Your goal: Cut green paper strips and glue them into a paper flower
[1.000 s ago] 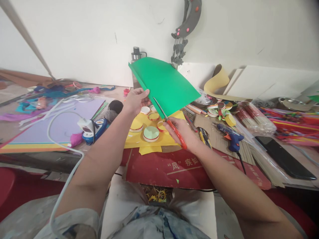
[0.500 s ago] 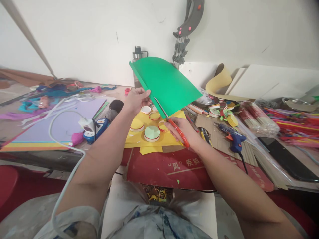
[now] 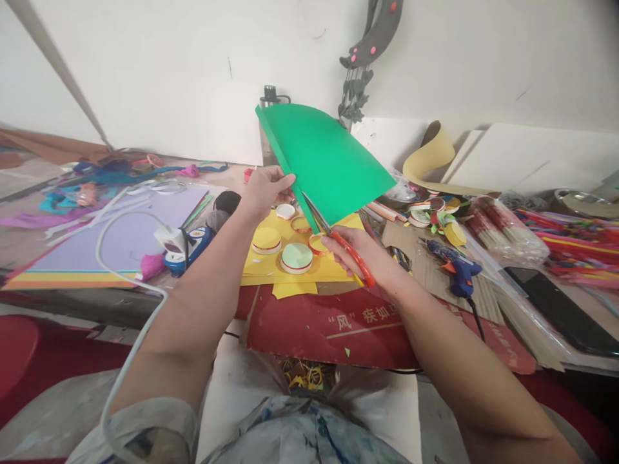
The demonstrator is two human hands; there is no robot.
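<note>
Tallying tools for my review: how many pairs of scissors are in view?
1: the red-handled scissors in the right hand, blades at the green sheet. Others may be hidden.

Green sheet (image 3: 343, 164): smooth matt paper or thin card, can't tell which. Scissors (image 3: 333, 233): bare metal blades, smooth red handles, look plastic. Yellow sheets (image 3: 265, 267): matt paper. Red board (image 3: 294, 322), near side: printed cardboard, smooth, dull sheen. Brown cardboard (image 3: 423, 270), right: ribbed, matt. Glue gun (image 3: 464, 276): blue plastic. Phone (image 3: 563, 312), right: glossy black. Wrap (image 3: 510, 229) on far-right bundles: clear plastic, crinkled, shiny. Sleeve (image 3: 155, 412), near left: soft matt cloth. Far wall (image 3: 169, 77): matt white, scuffed.
</note>
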